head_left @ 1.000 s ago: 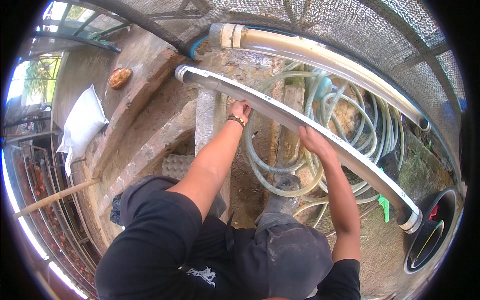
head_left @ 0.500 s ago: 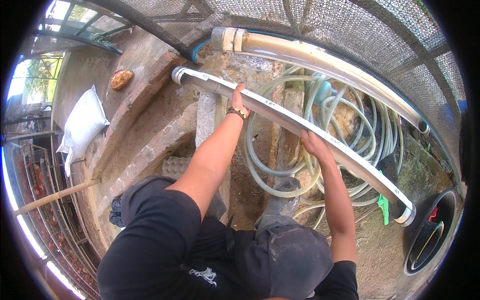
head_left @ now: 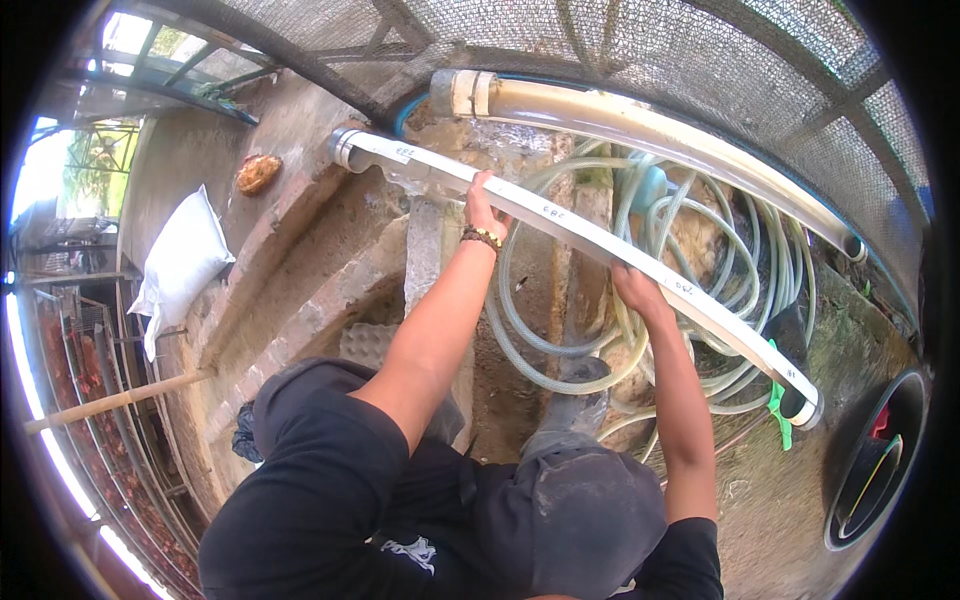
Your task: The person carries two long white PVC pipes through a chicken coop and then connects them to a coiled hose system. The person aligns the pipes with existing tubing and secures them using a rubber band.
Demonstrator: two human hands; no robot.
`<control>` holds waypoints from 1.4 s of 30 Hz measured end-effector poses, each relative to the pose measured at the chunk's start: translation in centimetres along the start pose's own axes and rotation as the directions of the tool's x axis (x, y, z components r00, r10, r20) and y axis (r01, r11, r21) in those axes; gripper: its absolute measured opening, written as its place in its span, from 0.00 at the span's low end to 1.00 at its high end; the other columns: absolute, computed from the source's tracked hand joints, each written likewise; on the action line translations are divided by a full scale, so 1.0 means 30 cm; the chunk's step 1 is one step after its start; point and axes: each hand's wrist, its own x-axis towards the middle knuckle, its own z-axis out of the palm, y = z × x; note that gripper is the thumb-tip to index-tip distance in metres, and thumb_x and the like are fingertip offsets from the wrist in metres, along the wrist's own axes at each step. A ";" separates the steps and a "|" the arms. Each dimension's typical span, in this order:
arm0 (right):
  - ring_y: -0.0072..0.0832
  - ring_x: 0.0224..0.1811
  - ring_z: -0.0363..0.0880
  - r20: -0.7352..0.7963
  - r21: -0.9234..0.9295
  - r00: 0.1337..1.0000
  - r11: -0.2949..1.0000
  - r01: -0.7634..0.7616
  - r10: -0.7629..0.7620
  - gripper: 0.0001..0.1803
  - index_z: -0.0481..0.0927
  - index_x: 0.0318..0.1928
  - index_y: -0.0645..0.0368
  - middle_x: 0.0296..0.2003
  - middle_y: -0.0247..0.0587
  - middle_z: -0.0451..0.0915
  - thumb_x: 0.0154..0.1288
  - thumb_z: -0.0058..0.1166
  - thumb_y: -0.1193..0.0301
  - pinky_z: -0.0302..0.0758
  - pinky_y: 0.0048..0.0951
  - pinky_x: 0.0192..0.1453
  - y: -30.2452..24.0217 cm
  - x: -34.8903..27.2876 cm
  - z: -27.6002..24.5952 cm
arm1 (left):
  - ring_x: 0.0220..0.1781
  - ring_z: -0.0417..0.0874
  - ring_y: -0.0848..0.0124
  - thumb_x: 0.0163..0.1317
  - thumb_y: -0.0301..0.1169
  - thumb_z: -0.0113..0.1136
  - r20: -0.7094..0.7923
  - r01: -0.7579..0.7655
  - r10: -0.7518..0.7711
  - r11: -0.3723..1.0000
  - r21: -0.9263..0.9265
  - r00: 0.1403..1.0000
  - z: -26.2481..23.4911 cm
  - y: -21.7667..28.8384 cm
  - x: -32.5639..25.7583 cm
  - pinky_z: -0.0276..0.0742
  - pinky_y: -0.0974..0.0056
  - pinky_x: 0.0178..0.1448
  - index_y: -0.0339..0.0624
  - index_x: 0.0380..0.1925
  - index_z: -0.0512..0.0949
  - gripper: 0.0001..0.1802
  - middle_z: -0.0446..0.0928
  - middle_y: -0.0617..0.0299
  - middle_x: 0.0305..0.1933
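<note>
A long, straight pipe [head_left: 572, 228], pale along its upper face with dark markings, is held slantwise across the middle of the view, its left end farther from the person than its right. It hangs above the ground, and both ends carry a grey collar. The left hand [head_left: 483, 208] grips it left of its middle, the thumb over the upper face and the other fingers curled behind and mostly hidden. The right hand [head_left: 640, 290] is closed on the near edge farther right, its fingertips out of sight beneath the pipe. A beaded bracelet [head_left: 481, 237] circles the left wrist.

Beneath and beyond the pipe lies a loosely coiled clear hose [head_left: 560, 386], with a light-blue rounded object [head_left: 650, 190] among its loops. A second, thicker pipe [head_left: 620, 112] lies behind, along a dark mesh screen [head_left: 660, 45]. Near the held pipe's right end are a bright green piece [head_left: 778, 420] and a black bucket [head_left: 838, 480]. To the left, a white sack [head_left: 187, 260] rests near a reddish-brown lump [head_left: 259, 174]; an egg tray [head_left: 368, 343] lies left of the left forearm.
</note>
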 end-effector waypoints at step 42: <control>0.64 0.43 0.73 0.000 0.164 0.978 0.965 0.204 -0.206 0.18 0.75 0.35 0.70 0.34 0.71 0.75 0.64 0.39 0.65 0.69 0.51 0.51 -0.174 0.013 -0.010 | 0.58 0.72 0.58 0.50 0.37 0.71 -0.324 -0.382 0.342 0.922 -0.068 0.882 0.221 -0.038 -0.224 0.70 0.55 0.62 0.28 0.65 0.51 0.50 0.67 0.45 0.60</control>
